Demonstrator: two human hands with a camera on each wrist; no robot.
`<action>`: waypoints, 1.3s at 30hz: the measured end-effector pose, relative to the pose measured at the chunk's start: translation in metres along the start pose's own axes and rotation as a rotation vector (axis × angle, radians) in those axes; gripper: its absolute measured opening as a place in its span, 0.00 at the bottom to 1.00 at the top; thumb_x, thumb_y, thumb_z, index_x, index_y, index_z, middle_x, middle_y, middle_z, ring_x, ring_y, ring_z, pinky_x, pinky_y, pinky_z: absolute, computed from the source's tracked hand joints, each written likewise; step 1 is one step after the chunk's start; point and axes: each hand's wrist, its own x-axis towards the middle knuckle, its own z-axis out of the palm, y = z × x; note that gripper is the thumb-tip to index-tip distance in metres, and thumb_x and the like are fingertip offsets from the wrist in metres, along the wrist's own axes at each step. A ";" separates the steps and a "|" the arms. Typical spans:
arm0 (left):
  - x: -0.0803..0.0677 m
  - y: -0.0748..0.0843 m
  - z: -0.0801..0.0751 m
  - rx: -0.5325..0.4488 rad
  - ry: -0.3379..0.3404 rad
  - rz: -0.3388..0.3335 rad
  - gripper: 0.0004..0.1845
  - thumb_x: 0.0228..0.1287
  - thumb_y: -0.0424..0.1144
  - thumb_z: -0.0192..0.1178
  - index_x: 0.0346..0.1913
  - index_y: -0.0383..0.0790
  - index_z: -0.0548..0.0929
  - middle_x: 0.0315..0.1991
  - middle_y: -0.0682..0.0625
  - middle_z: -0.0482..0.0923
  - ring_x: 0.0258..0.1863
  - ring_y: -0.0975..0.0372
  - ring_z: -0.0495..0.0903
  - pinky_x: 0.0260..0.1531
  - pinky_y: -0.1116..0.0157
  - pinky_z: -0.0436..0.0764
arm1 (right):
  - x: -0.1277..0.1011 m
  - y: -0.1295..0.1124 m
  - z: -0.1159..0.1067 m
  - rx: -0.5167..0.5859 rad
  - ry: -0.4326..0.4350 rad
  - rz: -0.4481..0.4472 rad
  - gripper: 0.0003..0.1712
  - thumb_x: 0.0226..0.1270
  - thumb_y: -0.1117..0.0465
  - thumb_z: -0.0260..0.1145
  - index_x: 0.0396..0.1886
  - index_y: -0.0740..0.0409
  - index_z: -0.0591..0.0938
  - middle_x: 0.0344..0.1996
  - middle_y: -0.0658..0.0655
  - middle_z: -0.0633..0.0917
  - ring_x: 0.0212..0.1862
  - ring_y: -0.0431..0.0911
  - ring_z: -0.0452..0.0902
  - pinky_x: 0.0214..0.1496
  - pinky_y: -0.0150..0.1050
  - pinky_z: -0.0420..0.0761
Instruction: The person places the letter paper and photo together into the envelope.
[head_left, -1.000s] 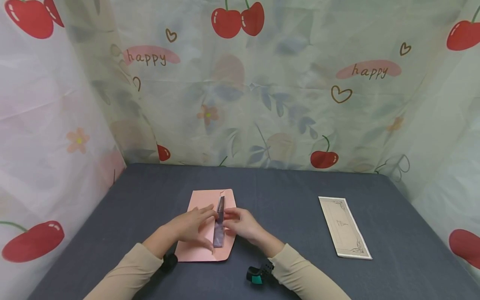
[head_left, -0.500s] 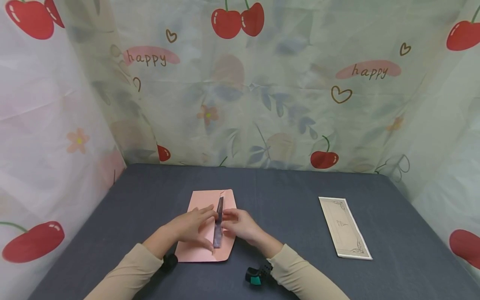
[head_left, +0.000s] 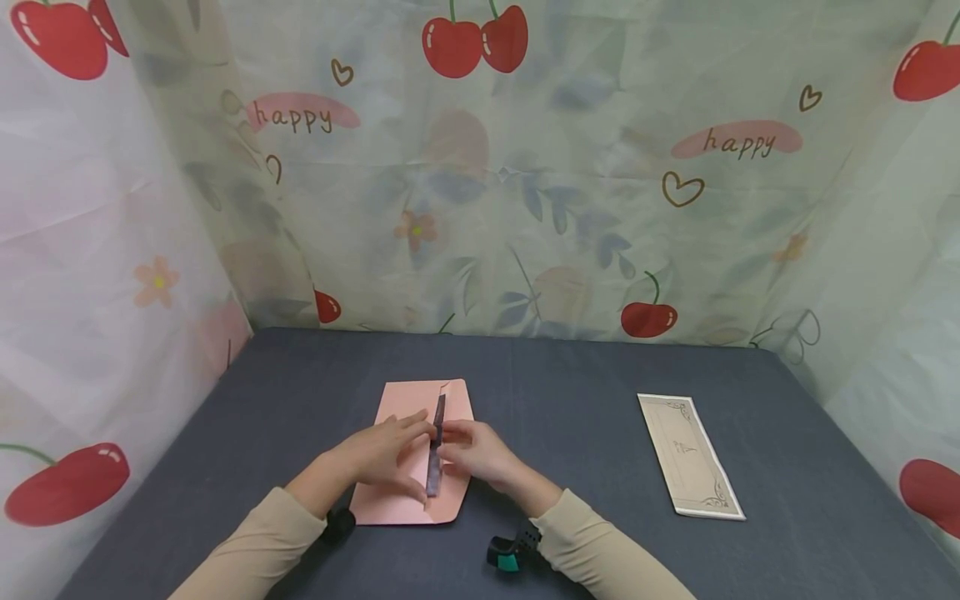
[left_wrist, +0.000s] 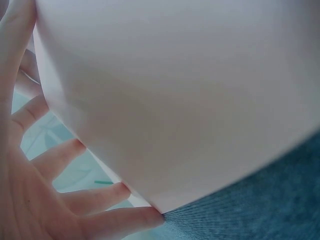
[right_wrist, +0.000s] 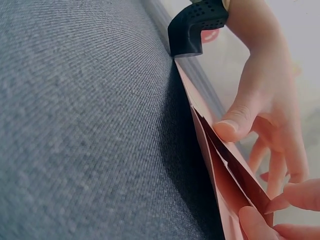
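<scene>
A pink envelope (head_left: 378,505) lies on the dark table, its long opening on the right side. A narrow dark purplish card (head_left: 433,479) sticks out of that opening; the rest of it is hidden inside. My left hand (head_left: 381,452) spreads over the front panel, thumb and fingertips at the opening's edge. In the left wrist view its fingers (left_wrist: 107,200) are straight, tips touching the pale panel's edge. My right hand (head_left: 480,454) pinches the outer edge of the card between thumb and fingers. The right wrist view shows the dark card (right_wrist: 235,165) between the envelope's two layers.
A cream folded paper (head_left: 690,457) with ornamental corners lies on the right of the dark table (head_left: 570,400). A black wrist strap with a green patch (head_left: 507,554) is at my right wrist. Printed curtains (head_left: 480,208) stand behind and at both sides.
My right hand has moved slightly left with the card, and the visible strip of the card has become narrower at the opening. The left hand and the cream paper have stayed put.
</scene>
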 end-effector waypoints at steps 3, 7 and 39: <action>0.000 0.000 0.000 -0.001 0.002 0.009 0.41 0.37 0.67 0.69 0.56 0.55 0.69 0.72 0.43 0.55 0.67 0.36 0.59 0.61 0.41 0.64 | 0.000 0.000 0.001 0.002 -0.006 0.001 0.28 0.63 0.69 0.60 0.62 0.73 0.67 0.59 0.71 0.74 0.53 0.53 0.78 0.48 0.43 0.82; -0.001 0.000 -0.001 -0.003 0.001 0.012 0.41 0.37 0.66 0.69 0.56 0.54 0.69 0.72 0.42 0.55 0.67 0.35 0.59 0.61 0.41 0.64 | 0.001 0.001 0.001 0.006 -0.014 0.005 0.28 0.63 0.69 0.60 0.62 0.73 0.67 0.58 0.71 0.75 0.53 0.53 0.79 0.48 0.42 0.82; -0.001 0.001 0.002 0.017 -0.003 -0.013 0.43 0.38 0.67 0.68 0.59 0.54 0.68 0.73 0.45 0.55 0.66 0.34 0.57 0.59 0.40 0.66 | 0.005 0.005 0.003 0.025 -0.014 0.047 0.29 0.63 0.68 0.61 0.63 0.69 0.68 0.58 0.68 0.76 0.51 0.49 0.79 0.48 0.43 0.82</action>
